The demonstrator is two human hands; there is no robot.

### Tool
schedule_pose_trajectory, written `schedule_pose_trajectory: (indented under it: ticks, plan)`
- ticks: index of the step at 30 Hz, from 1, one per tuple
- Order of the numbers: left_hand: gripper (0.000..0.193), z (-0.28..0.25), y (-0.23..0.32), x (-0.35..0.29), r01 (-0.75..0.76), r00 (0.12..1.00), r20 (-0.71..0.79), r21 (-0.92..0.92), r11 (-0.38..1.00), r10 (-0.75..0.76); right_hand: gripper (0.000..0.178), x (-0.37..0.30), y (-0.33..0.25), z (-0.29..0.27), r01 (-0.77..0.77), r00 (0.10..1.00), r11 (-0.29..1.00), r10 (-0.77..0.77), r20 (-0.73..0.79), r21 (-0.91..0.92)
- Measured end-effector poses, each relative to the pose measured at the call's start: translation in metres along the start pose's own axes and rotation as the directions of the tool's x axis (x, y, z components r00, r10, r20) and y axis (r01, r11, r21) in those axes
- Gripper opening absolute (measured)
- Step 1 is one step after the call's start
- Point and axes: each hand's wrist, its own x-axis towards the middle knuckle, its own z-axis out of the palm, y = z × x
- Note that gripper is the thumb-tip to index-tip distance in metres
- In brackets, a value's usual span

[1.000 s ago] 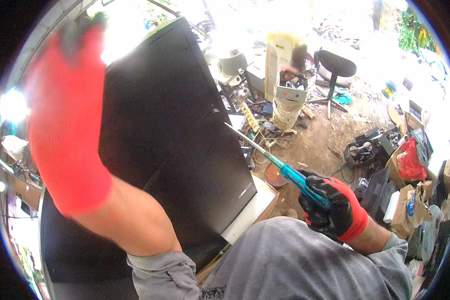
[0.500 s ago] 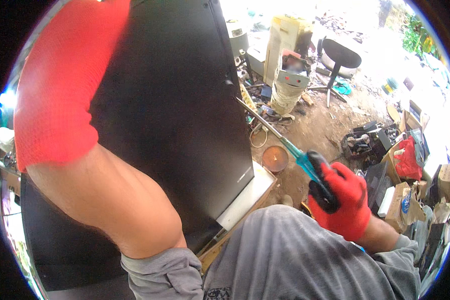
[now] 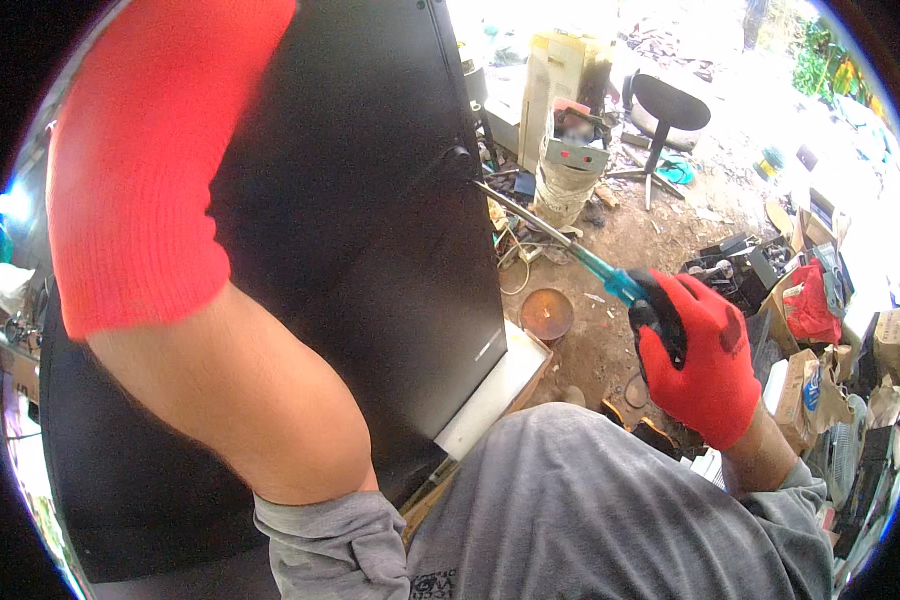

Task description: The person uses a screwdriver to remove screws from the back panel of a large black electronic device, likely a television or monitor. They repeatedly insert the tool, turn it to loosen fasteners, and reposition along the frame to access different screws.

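Note:
A large flat black panel [image 3: 370, 220] stands in front of me, reaching from the top of the view down to my lap. My right hand [image 3: 700, 360], in a red glove with black patches, is closed around a screwdriver [image 3: 595, 265] with a clear teal handle. The screwdriver's long metal shaft points up and left, and its tip meets the panel's right edge. Around the tip the panel's surface looks slightly bulged. My left hand [image 3: 160, 170], in a red knit glove, reaches up along the panel's left part; its fingers lie outside the view.
A white foam strip [image 3: 475, 405] sits at the panel's lower right corner. On the dirt floor are a round rusty lid [image 3: 547, 314], a white sack-like bin [image 3: 565, 180] and a black chair [image 3: 670, 105]. Boxes and scrap, with a red bag [image 3: 812, 305], pile up at right.
My right hand has shifted slightly up and right, its grip turned further over the screwdriver's handle. The tip has risen along the panel's edge. My left forearm has moved a little right.

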Motion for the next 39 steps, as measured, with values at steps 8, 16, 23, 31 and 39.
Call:
schedule_pose_trajectory:
  ticks: [8, 16, 23, 31, 39]
  plan:
    - [0.020, -0.049, 0.142, -0.086, 0.396, 0.912, 0.397, -0.918, -0.027, -0.104, 0.037, -0.003, 0.014, 0.004, 0.204, 0.939, 0.929, -0.275, -0.206, -0.310]
    - [0.031, 0.034, 0.229, -0.101, 0.231, 0.602, 0.736, 0.213, -0.949, 0.311, 0.039, -0.007, 0.011, 0.000, 0.222, 0.938, 0.964, -0.253, -0.239, -0.148]
    - [0.037, 0.042, 0.227, -0.103, 0.192, 0.734, 0.605, 0.251, -0.949, 0.309, 0.039, -0.036, 0.026, -0.014, -0.353, 0.921, 0.586, 0.355, 0.160, 0.729]
    - [0.032, 0.041, 0.227, -0.104, 0.084, 0.651, 0.674, 0.394, -0.915, 0.350, 0.056, -0.049, 0.039, 0.013, 0.248, 0.940, 0.952, -0.192, -0.282, 0.180]
    - [0.039, 0.030, 0.222, -0.096, 0.073, 0.621, 0.710, 0.368, -0.927, 0.331, 0.060, -0.057, 0.044, 0.018, 0.089, 0.986, 0.949, -0.040, -0.163, 0.304]
